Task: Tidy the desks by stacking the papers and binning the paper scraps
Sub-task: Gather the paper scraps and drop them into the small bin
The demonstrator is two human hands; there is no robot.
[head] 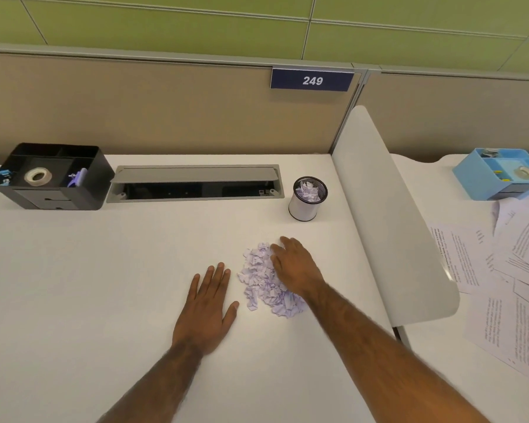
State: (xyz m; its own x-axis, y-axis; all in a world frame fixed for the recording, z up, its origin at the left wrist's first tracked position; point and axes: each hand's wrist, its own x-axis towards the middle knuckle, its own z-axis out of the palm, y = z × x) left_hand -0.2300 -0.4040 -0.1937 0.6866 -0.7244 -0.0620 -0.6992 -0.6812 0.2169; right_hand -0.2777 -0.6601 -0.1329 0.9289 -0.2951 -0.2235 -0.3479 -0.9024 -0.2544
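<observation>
Paper scraps (pixel 261 282) are lying in a loose heap on the white desk (pixel 89 285), right of centre, and the heap is stretching from far to near with its near end drifting slightly right. My right hand (pixel 293 267) is lying over the heap's right flank, forearm slanting in from the near right; its fingers are gently bent and spread over the scraps, pressing rather than closing, so I am judging it released, grasping nothing. My left hand (pixel 208 303) is resting palm down on the bare desk just left of the heap, fingers straight and pointing far, thumb close to the nearest scraps; it too is holding nothing. The small mesh bin (pixel 306 206), already holding some scraps, is standing farther away and slightly right of the heap, so the right hand is sitting nearer to it. I am expecting the next move to need both hands closing across the heap's short side to scoop. Printed papers (pixel 483 270) are lying scattered on the next desk, beyond the divider (pixel 388 209) to the right.
</observation>
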